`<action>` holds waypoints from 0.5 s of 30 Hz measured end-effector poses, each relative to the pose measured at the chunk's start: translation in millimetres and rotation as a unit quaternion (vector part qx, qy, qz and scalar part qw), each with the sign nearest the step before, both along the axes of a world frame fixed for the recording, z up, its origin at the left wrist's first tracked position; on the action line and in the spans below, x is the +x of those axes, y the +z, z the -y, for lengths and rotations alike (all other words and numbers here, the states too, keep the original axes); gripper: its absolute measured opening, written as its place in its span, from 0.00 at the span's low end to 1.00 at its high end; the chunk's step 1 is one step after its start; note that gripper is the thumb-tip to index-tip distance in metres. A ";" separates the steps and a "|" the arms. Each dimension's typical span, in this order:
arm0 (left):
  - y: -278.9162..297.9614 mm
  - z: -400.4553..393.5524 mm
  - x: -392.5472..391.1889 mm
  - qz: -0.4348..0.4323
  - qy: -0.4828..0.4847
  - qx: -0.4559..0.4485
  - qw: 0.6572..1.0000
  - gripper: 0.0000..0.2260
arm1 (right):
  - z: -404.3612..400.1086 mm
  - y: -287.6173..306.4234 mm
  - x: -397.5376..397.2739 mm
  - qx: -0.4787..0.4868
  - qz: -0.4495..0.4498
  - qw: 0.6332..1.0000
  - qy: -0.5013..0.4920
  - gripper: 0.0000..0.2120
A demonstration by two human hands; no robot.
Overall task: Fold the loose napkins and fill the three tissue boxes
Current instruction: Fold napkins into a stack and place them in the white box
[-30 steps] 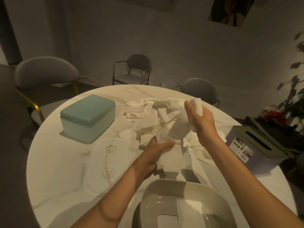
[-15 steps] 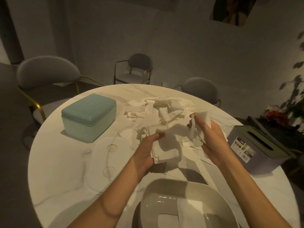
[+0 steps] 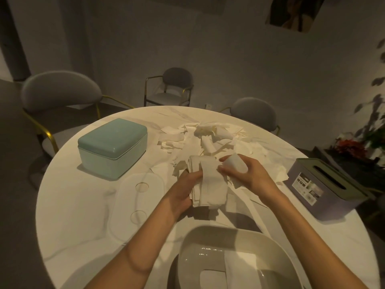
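Left hand (image 3: 183,190): fingers curled round the left edge of the folded stack (image 3: 208,184), thumb lying on top of it; the stack is held just above the table, in front of the loose heap
Right hand (image 3: 248,174): fingers curled round 1 white napkin (image 3: 235,163), pinching it between thumb and forefinger; the napkin's other end drapes over the top of the folded stack
Folded stack: several white napkins laid flat in layers, long edges running away from the person; between the 2 hands
Loose napkins (image 3: 210,136): crumpled white heap spread over the far middle of the table, just beyond both hands; some strips trail toward the near right
Teal box (image 3: 112,147): lid on; far left part of the table, well apart from the hands
White box (image 3: 233,259): open, at the near edge, directly below the hands; 1 white sheet lies inside it at the right
White lid (image 3: 135,205): flat on the table, left of the left forearm, between teal box and white box; 2 round marks on it
Grey box (image 3: 325,186): slotted green top, printed label on its side; right edge of the table
Table (image 3: 73,205): round, pale marble top
Chairs (image 3: 60,90): 3 grey, gold-framed; 2 drawn up at the far side, 1 by the wall
Plant (image 3: 366,130): dark leaves, red flowers, far right
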State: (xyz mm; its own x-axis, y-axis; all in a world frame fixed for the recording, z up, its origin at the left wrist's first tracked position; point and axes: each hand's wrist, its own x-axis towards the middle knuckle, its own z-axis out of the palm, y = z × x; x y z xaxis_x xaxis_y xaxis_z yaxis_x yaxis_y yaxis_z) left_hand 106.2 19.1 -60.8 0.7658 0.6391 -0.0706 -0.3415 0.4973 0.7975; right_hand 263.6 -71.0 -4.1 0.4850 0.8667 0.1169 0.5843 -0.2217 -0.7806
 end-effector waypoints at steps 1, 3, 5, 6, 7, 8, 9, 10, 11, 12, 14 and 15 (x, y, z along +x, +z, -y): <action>0.3 0.8 0.1 -0.002 -0.006 0.003 1.000 0.15 | -2.2 -0.7 -1.5 -0.009 0.001 1.000 -0.007 0.14; 1.2 1.2 -1.1 -0.004 -0.004 -0.018 1.000 0.15 | -3.0 1.1 -4.2 -0.018 -0.002 1.000 -0.022 0.13; 3.0 0.2 -2.7 0.001 0.004 -0.062 0.998 0.14 | 0.5 3.4 -2.5 -0.007 -0.018 1.000 -0.015 0.21; 4.5 0.1 -3.5 0.011 0.005 -0.078 0.997 0.16 | 2.8 6.1 -1.9 -0.003 -0.034 0.999 -0.005 0.25; 3.9 -1.6 -3.4 0.017 0.003 -0.087 0.996 0.19 | 5.1 9.2 -1.1 -0.005 -0.054 0.998 0.007 0.28; 5.0 -2.1 -3.8 0.024 -0.005 -0.091 0.996 0.22 | 6.2 12.6 -0.8 -0.014 -0.077 0.997 0.011 0.30; 6.7 -1.7 -3.7 0.026 -0.016 -0.092 0.995 0.24 | 5.3 15.6 -0.4 -0.027 -0.094 0.995 0.008 0.33; 9.0 0.3 -3.1 0.025 -0.031 -0.093 0.995 0.27 | 3.2 19.3 -2.7 -0.045 -0.100 0.994 -0.004 0.35; 9.4 1.3 -2.1 0.021 -0.039 -0.094 0.995 0.29 | -0.7 20.6 -4.5 -0.058 -0.098 0.993 -0.020 0.34; 9.7 2.8 -1.4 0.014 -0.040 -0.093 0.995 0.31 | -4.6 21.5 -7.8 -0.066 -0.089 0.993 -0.036 0.30; 8.4 5.0 -0.5 0.005 -0.039 -0.088 0.995 0.30 | -12.1 20.2 -15.9 -0.073 -0.060 0.994 -0.053 0.20; 5.5 4.4 0.1 0.009 -0.044 -0.086 0.995 0.26 | -15.0 18.2 -18.2 -0.074 -0.047 0.995 -0.053 0.19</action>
State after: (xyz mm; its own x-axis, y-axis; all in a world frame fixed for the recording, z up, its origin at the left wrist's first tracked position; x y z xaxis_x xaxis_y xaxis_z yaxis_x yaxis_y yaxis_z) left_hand 106.3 14.7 -55.4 0.8200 0.5497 -0.1593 -0.3039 0.6540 0.6928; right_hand 245.5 -55.9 14.1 0.5772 0.8145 -0.0589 0.4772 -0.3949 -0.7851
